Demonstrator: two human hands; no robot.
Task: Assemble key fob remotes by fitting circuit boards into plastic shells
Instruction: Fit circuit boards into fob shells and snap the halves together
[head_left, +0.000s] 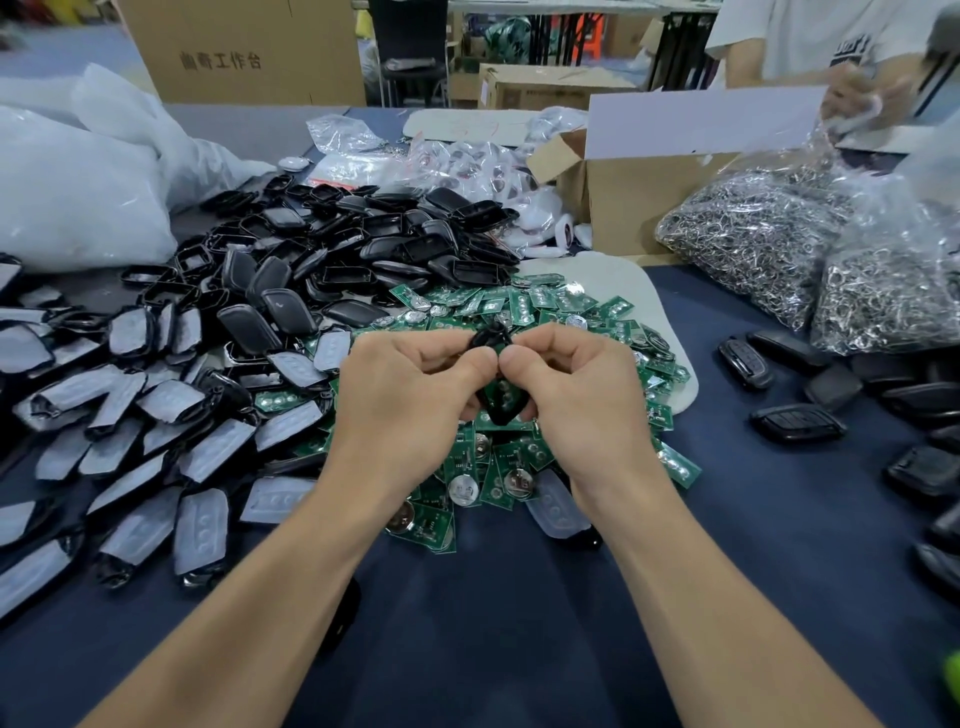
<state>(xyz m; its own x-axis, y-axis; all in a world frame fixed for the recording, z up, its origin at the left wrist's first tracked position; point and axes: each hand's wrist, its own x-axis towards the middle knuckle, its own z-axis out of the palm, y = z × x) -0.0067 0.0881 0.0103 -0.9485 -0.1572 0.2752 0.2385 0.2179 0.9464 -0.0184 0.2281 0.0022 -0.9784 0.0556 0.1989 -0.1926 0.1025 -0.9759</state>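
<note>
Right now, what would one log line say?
left hand: grips black shell | right hand: grips black shell | underneath: green boards

Assembly workshop: heaped black shells (332, 244), circuit boards (545, 312), cartons (244, 52).

Head-worn view looks forward and down, close over the table (493, 649)

Both forearms bare, reaching in from the lower edge and converging mid-frame. Left hand (410, 379) and right hand (571, 384) side by side, fingers curled under, thumb tips touching. Both grip one black shell (500, 408) between them.
</note>
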